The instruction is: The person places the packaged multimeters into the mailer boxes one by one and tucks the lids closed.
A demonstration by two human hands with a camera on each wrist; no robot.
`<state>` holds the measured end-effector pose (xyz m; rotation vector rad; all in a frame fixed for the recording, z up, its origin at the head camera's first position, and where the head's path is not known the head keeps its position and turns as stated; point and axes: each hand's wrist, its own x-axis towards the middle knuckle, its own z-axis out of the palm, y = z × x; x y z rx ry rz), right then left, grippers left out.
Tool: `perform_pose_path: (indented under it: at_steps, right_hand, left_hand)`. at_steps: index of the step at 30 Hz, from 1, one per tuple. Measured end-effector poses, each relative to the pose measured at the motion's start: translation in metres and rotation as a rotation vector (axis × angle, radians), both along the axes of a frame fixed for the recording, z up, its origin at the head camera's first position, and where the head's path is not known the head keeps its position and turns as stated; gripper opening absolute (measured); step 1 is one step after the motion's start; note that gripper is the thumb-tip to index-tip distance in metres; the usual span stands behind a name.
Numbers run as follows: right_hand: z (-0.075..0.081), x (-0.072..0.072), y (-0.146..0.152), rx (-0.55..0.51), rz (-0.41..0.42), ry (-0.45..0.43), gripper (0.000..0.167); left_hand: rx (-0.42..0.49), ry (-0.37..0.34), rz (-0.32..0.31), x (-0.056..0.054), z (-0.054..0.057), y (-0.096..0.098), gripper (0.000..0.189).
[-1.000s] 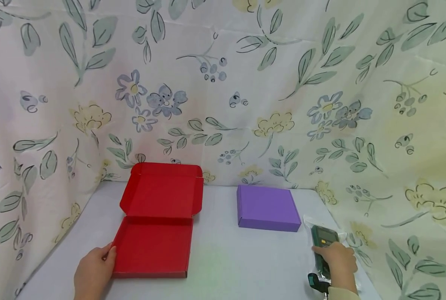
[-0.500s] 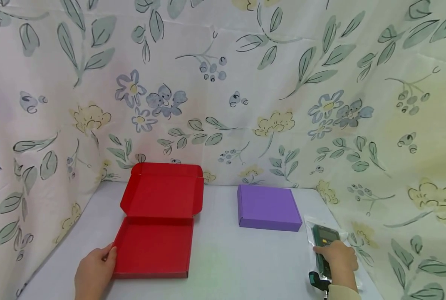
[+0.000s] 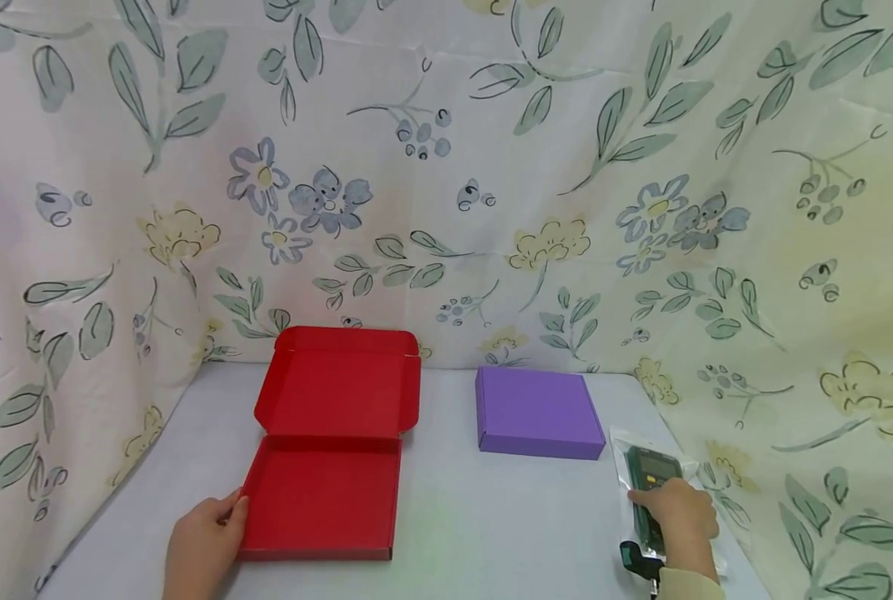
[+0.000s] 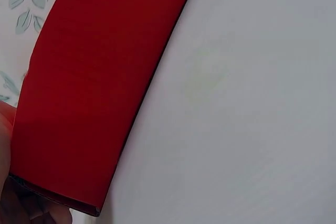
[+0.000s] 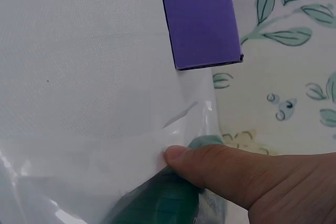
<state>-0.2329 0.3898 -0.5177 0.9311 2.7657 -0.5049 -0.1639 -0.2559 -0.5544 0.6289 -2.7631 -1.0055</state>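
A red cardboard box (image 3: 322, 500) stands with its lid raised at the back, on the left half of the table. My left hand (image 3: 205, 542) pinches the box's left wall near the front corner. In the left wrist view the box's outer red side (image 4: 94, 93) fills the left, with fingers at its lower corner. On the right, a dark green handheld meter (image 3: 645, 479) with a screen lies in a clear plastic bag (image 3: 621, 446). My right hand (image 3: 679, 512) grips the meter through the bag, thumb on its left side; its other fingers are mostly hidden.
A closed purple box (image 3: 538, 412) sits at the back right, beyond the meter. A black and teal piece (image 3: 637, 560) is beside the right wrist. White tabletop (image 3: 454, 517) lies between the hands; a floral curtain (image 3: 416, 167) rises behind and along the sides.
The left hand and the red box have shifted slightly to the right, the box still held. My right hand stays on the meter, and the purple box keeps its place.
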Motion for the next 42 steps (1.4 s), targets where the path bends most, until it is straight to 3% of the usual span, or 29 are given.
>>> perform_pose_path:
  at_steps: [14, 23, 31, 42]
  right_hand:
    - [0.001, -0.002, 0.002, -0.004, -0.001, -0.017, 0.084]
    - [-0.002, -0.002, 0.006, 0.004, 0.006, -0.012, 0.084]
    - [-0.001, -0.003, 0.006, -0.007, 0.018, -0.019, 0.086]
    - [0.001, -0.001, 0.005, -0.007, 0.028, 0.008, 0.085]
  left_hand:
    - [0.038, -0.010, -0.101, 0.006, -0.002, 0.029, 0.046]
    - [-0.014, 0.089, -0.162, 0.011, -0.003, 0.062, 0.040]
    - [-0.034, 0.139, -0.182, 0.016, 0.002, 0.088, 0.036]
    - [-0.005, 0.097, -0.143, 0.018, 0.007, 0.095, 0.040]
